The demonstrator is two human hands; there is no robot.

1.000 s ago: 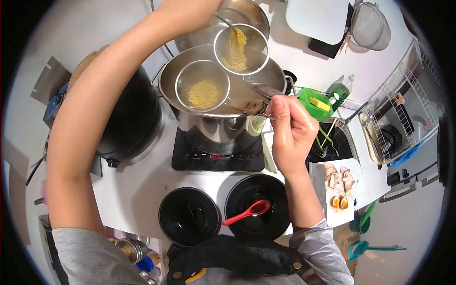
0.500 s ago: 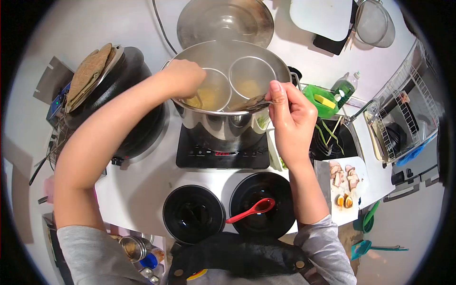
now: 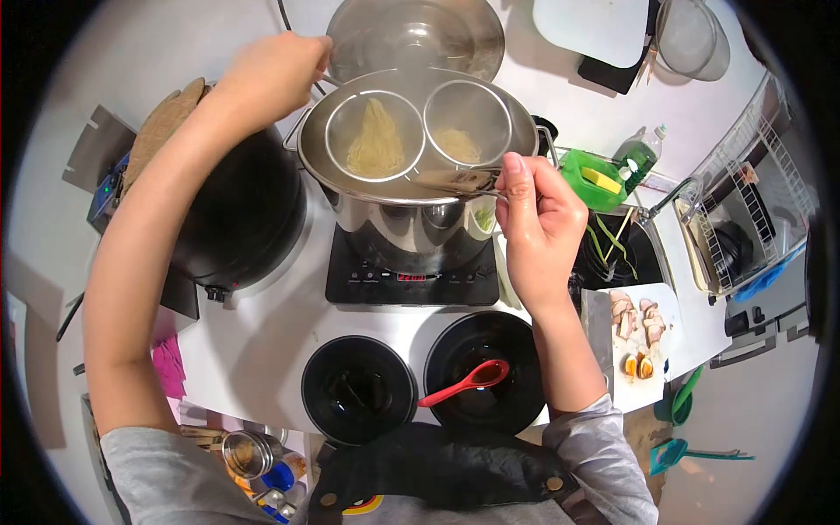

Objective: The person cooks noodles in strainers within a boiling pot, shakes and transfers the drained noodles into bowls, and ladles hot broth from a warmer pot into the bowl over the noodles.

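Right hand: thumb and fingers pinched on metal handles at the pot's near rim; left hand: closed, raised beyond the pot's left side, any grip on the thin metal by its fingertips unclear; left strainer and right strainer, both holding noodles, at the mouth of the steel pot; pot on black cooktop; nearer, two dark bowls, red spoon across the right one.

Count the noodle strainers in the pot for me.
2: the left strainer and the right strainer, side by side in the mouth of the stockpot, each holding noodles.
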